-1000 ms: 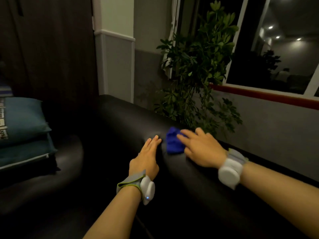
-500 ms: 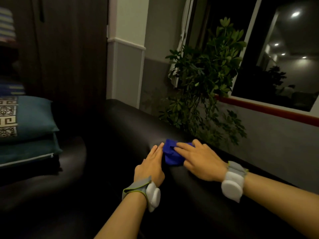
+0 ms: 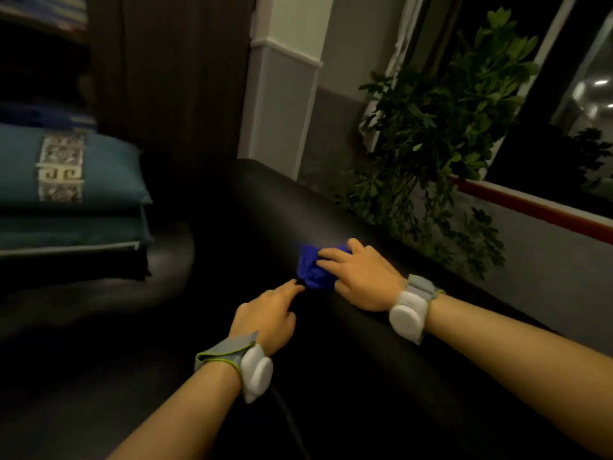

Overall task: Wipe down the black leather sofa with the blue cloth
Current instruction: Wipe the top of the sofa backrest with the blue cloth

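**Colours & patterns**

Sofa [image 3: 331,227]: black leather w/ dull sheen. Cloth [image 3: 311,272]: vivid royal blue, plain. Top cushion [image 3: 83,167] on sofa's left end: teal w/ a grey-and-cream band carrying a Greek-key motif; cushion below [image 3: 66,230]: darker teal w/ pale piping. Wrist straps [image 3: 225,351]: grey w/ lime-green edging, white pods. Plant [image 3: 441,127]: dark green leaves. Wall: grey, w/ red-orange rail [image 3: 530,204]. Panelling [image 3: 172,78] behind sofa: dark brown wood grain.

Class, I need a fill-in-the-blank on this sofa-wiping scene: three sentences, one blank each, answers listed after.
1. The right hand presses a cloth whose colour is ____.
2. The cloth lies on the black ____.
3. Behind the sofa stands a green ____.

Answers: blue; sofa; plant
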Demonstrator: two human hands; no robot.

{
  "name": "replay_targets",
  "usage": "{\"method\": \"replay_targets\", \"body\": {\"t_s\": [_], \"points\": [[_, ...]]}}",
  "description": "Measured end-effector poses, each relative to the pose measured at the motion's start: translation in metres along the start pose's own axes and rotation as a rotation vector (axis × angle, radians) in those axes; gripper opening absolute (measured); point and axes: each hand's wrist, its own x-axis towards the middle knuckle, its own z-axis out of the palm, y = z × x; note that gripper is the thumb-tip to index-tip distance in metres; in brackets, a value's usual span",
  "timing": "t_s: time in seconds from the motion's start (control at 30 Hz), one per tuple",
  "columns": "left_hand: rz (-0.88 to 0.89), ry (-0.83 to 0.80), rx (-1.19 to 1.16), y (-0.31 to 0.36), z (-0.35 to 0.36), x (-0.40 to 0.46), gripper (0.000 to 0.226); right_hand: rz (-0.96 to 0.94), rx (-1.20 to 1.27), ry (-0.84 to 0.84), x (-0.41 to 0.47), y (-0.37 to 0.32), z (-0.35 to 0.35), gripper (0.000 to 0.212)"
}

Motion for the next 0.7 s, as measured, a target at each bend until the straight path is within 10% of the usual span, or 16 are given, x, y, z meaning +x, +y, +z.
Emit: {"method": "replay_targets", "body": {"t_s": [0.2,0.37,0.53,0.7], "points": [[-0.289,-0.27,0.153,-0.097,0.042,-0.084,0.049,-0.542,-0.203,-0.208,-0.018,-0.077,0.037,0.038],[-0.663,-0.619,0.127,-0.169,0.084,-0.15,0.069,-0.499,-0.288,-0.273,0.038,-0.11,0.079,0.038],[-0.904,-0.545,0.171,-0.218,0.115,-0.202,0.095,-0.321,-0.355,-0.232,0.108,-0.144,0.114,0.039],[-0.758,-0.399,0.12,-0.263,0.159,-0.248,0.096,-0.926,-0.305,-0.563,0.036,-0.18,0.176,0.038]]}}
